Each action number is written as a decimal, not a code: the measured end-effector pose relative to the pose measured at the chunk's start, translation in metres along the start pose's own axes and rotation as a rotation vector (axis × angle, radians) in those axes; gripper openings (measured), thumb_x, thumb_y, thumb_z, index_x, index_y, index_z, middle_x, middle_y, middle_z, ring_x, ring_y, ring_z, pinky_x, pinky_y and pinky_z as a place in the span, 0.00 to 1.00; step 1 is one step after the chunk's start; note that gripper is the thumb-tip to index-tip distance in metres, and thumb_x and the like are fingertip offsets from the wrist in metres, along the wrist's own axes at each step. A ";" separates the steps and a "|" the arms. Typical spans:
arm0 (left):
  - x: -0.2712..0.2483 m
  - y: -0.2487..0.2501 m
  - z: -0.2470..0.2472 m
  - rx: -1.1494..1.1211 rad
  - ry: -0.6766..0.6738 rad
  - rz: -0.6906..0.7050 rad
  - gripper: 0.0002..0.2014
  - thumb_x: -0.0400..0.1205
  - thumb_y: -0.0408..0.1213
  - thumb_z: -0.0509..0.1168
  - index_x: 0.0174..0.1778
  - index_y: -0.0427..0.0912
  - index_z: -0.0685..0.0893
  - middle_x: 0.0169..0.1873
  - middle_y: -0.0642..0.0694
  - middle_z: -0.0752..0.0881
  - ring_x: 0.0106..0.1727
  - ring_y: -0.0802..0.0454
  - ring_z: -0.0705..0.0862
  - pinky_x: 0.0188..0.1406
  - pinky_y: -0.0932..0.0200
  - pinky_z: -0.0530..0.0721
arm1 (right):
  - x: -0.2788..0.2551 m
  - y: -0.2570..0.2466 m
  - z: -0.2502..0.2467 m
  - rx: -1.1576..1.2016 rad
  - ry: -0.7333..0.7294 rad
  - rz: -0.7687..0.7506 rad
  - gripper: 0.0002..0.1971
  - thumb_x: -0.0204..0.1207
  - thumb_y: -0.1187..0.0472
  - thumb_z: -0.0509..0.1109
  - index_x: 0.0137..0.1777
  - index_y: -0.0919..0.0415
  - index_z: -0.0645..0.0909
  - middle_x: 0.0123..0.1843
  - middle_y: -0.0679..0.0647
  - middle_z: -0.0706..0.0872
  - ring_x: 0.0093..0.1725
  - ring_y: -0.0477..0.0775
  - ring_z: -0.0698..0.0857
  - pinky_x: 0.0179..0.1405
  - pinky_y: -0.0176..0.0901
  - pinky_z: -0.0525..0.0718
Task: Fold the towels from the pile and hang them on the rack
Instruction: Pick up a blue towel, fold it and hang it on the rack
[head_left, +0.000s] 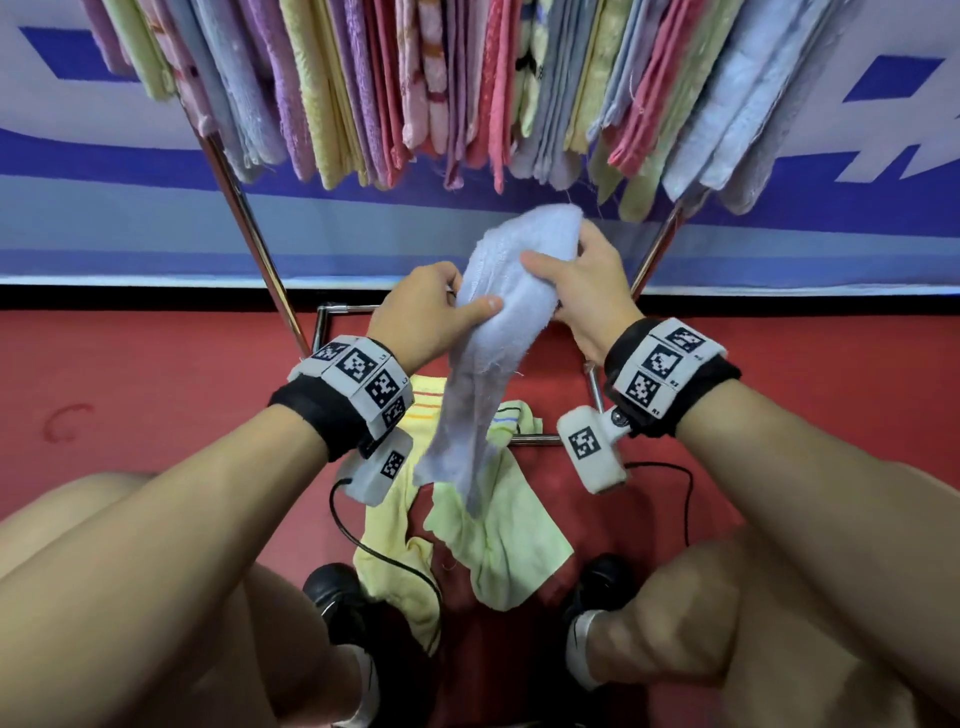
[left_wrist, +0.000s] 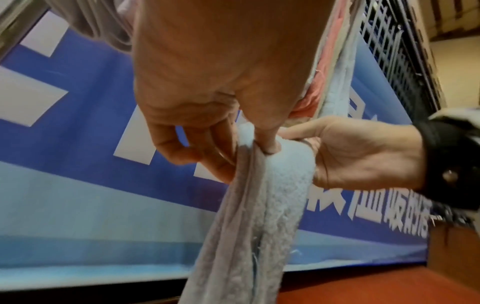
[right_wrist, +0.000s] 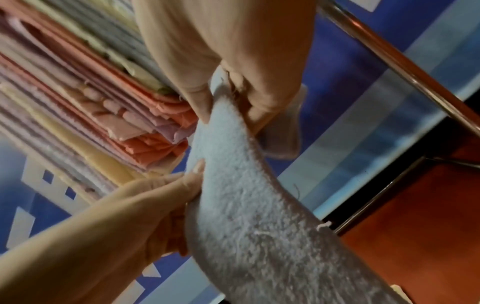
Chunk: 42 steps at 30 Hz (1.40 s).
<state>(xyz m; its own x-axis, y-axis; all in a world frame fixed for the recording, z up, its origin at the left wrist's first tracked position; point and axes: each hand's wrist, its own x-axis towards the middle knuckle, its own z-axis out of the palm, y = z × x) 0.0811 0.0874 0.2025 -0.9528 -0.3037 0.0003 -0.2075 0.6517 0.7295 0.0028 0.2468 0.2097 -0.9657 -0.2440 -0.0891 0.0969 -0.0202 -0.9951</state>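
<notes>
— Towel first: where is the pale blue towel (head_left: 498, 332)?

— Held up in the air between both hands, below the hanging towels (head_left: 415, 88) on the rack (head_left: 249, 234) and above the red floor (head_left: 156, 395). Its lower end dangles over the yellow-green towels (head_left: 493, 540) lying crumpled on the floor between the person's shoes.

— How does the left hand (head_left: 426, 317) sit?

— Forearm reaching forward, wrist turned inward. Its grip is closed on the blue towel: thumb pressed across the front of the cloth, fingers curled behind it. The left wrist view shows the fingers (left_wrist: 270, 142) pinching a bunched fold.

— And the right hand (head_left: 587, 280)?

— Higher up, near the towel's top end. Thumb lies flat on the near face, fingers wrap round the far edge, so this grip also clasps the blue towel. Both wrists wear black bands with white marker blocks.

— What is the cloth like?

— Terry, nubbly and soft, with loose threads at a frayed hem. It is gathered lengthwise into a narrow, slightly twisted strip, rounded at the top. The rack's legs are shiny metal tubes; the towels on it hang folded and packed close, in pink, lilac, yellow, green and blue. A blue and white banner (head_left: 130, 218) runs behind.
</notes>
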 end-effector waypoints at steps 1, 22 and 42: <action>-0.002 0.000 0.000 0.059 0.053 0.012 0.22 0.74 0.58 0.75 0.42 0.45 0.76 0.36 0.50 0.87 0.39 0.46 0.84 0.41 0.47 0.82 | 0.000 0.001 0.001 -0.050 0.004 -0.036 0.22 0.72 0.67 0.78 0.66 0.61 0.81 0.61 0.61 0.91 0.63 0.62 0.90 0.66 0.67 0.87; 0.001 0.010 0.009 -0.474 0.076 -0.035 0.11 0.75 0.41 0.80 0.38 0.39 0.86 0.35 0.39 0.90 0.35 0.53 0.85 0.43 0.54 0.86 | -0.006 -0.007 0.001 -0.074 0.059 -0.197 0.21 0.76 0.65 0.75 0.69 0.62 0.81 0.60 0.55 0.92 0.60 0.52 0.91 0.65 0.60 0.89; 0.005 0.005 0.013 -0.778 -0.242 -0.154 0.22 0.81 0.47 0.69 0.68 0.39 0.83 0.62 0.42 0.89 0.61 0.49 0.87 0.63 0.53 0.81 | -0.005 -0.010 0.000 -0.036 0.075 -0.251 0.21 0.71 0.68 0.81 0.63 0.66 0.82 0.57 0.60 0.92 0.58 0.58 0.92 0.60 0.61 0.91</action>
<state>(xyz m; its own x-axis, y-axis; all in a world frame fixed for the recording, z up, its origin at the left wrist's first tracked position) 0.0727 0.0982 0.1977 -0.9661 -0.1339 -0.2206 -0.2115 -0.0788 0.9742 0.0070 0.2479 0.2202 -0.9737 -0.1636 0.1587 -0.1548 -0.0361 -0.9873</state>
